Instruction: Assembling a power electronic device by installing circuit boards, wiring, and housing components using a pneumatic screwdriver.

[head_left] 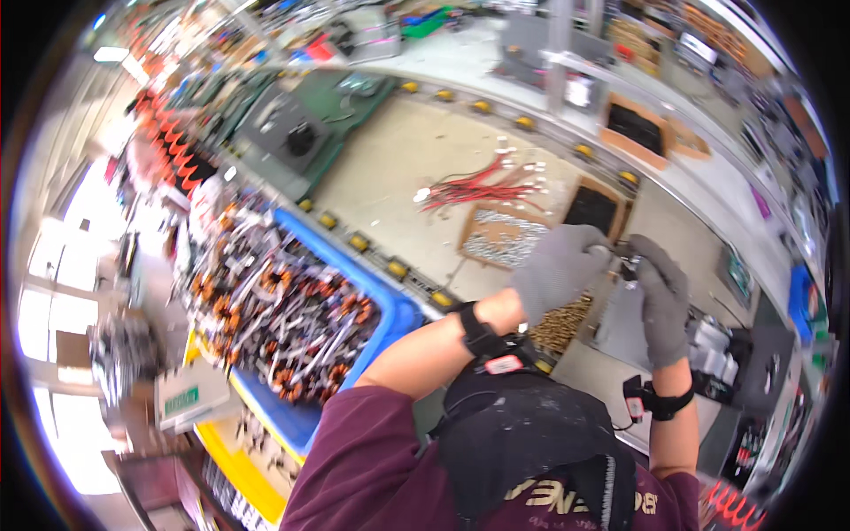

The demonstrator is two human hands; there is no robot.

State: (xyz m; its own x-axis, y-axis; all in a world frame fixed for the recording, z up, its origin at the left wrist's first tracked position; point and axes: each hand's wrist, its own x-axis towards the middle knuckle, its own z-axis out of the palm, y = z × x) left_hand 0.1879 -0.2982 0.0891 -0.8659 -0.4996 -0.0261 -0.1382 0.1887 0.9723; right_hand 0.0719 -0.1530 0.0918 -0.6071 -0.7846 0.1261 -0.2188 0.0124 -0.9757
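Both my hands wear grey gloves and are held close together above the workbench. My left hand (pixel 560 273) is closed, its fingertips pinched near the right hand; whatever they hold is too small to make out. In my right hand (pixel 664 305) the thumb and fingers close on a small dark part (pixel 629 265) with a shiny spot. Just past my left hand is a cardboard tray of small silvery pieces (pixel 503 235). Beneath that hand lies a heap of brass-coloured pieces (pixel 565 326), partly covered. A box of black pieces (pixel 591 209) stands beyond my hands.
A bundle of red wires with white connectors (pixel 482 188) lies farther up the bench. To the left, a blue bin (pixel 390 305) is heaped with copper-wound parts with wires (pixel 274 292). A yellow bin (pixel 232 469) sits below it. Roller rails (pixel 398 267) edge the bench; a grey-green fixture (pixel 297 133) stands far left.
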